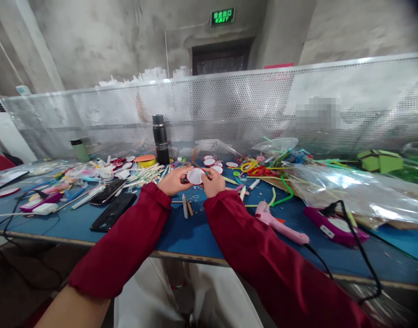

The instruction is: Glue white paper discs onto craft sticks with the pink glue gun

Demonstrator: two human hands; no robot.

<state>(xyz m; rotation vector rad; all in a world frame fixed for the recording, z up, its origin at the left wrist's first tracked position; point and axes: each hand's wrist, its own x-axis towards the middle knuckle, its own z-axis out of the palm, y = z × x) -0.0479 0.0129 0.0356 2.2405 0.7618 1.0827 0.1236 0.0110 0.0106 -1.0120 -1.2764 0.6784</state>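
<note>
Between my two hands, above the middle of the blue table, is a small white disc with a red rim [195, 176]. My left hand [175, 181] grips its left edge, thumb and fingers closed. On the right edge, my right hand [214, 181] pinches the same disc; a tiny green and red bit shows by its fingertips, too small to name. Just below the hands lie a grey-white marker-like stick [185, 206] and a brown stick beside it. More white discs with red rims [209, 161] rest behind my hands.
A pink glue gun [280, 224] lies to the right, near a purple power strip [335, 227]. Two dark phones [113, 212] lie left. A black bottle [160, 139] stands behind, before the perforated metal screen [229, 105]. Pipe cleaners [284, 193] and plastic bags [359, 189] crowd the right.
</note>
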